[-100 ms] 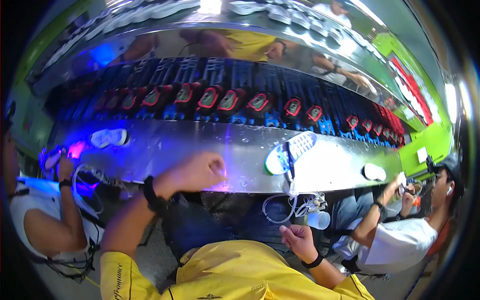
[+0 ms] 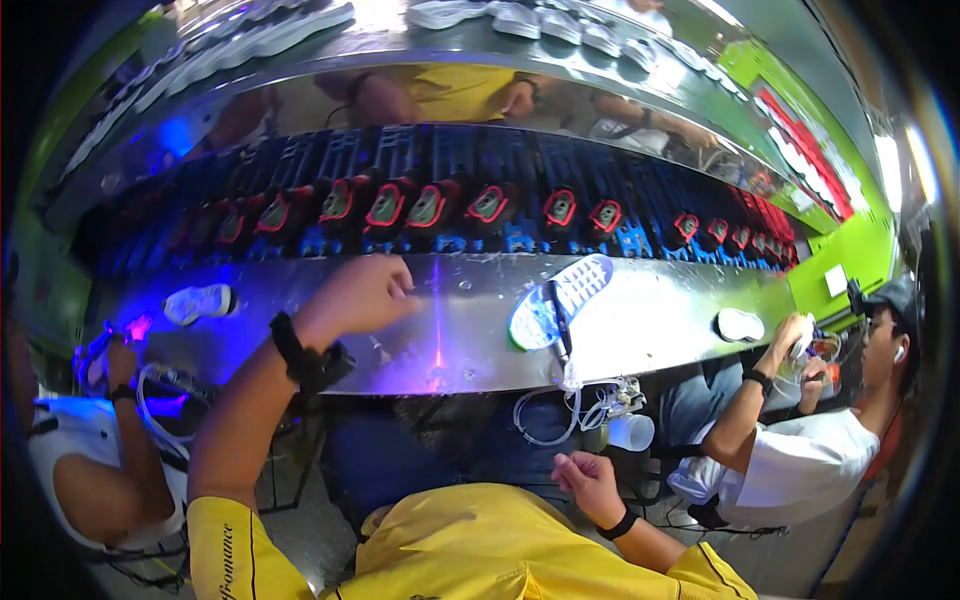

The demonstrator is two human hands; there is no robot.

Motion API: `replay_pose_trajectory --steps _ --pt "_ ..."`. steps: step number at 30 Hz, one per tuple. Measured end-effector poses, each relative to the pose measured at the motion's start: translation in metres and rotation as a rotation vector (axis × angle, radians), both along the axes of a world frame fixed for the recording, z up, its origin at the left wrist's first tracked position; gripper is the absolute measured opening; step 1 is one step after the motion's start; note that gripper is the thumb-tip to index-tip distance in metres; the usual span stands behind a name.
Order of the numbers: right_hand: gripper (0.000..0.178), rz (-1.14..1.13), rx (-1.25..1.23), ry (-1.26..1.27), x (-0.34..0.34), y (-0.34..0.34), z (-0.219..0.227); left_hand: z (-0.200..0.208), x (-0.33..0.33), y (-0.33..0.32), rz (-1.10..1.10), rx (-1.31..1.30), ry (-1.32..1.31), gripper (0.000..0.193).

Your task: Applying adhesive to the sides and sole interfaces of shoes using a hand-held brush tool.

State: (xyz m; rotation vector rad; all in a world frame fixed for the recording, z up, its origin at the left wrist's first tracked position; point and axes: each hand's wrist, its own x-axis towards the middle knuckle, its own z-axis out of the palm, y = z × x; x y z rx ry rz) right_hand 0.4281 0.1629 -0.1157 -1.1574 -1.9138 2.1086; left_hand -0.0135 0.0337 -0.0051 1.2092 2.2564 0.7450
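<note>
My left hand [image 2: 365, 292] is over the metal bench, in front of the row of dark red-edged pieces. Its fingers are curled in; whatever they hold, if anything, is hidden. My right hand [image 2: 590, 485] is low, near my lap, with fingers folded and nothing visible in them. Between the hands' reach and the far rack, a white-and-blue shoe sole [image 2: 583, 290] lies tilted on the bench. A dark-handled tool [image 2: 561, 315] lies across it, with a pale brush-like end at the bench edge.
Dark pieces with red rims [image 2: 426, 205] stand along a blue-lit rack. White soles [image 2: 500, 17] line the upper shelf. Another white shoe part [image 2: 197, 304] and a small sole [image 2: 739, 324] lie on the bench. Clear tubing [image 2: 545, 425] and a white cup [image 2: 631, 432] hang below. Co-workers sit either side.
My left hand has moved forward and left, away from the bench's front edge toward the rack. My right hand stays low, nearly still. The view has shifted slightly.
</note>
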Motion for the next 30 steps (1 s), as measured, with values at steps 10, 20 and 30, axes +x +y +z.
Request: replay_pose_trajectory --steps 10,20,30 --pt "0.023 0.085 0.034 -0.027 -0.026 -0.004 -0.021 -0.047 -0.048 0.116 0.170 0.199 0.300 0.026" --pt "0.046 -0.011 0.108 0.128 -0.048 0.030 -0.025 -0.039 -0.022 0.260 0.012 0.195 0.413 0.045" --pt "0.038 -0.166 -0.013 0.153 -0.030 0.036 -0.012 -0.075 0.028 0.424 -0.099 0.322 0.498 0.065"
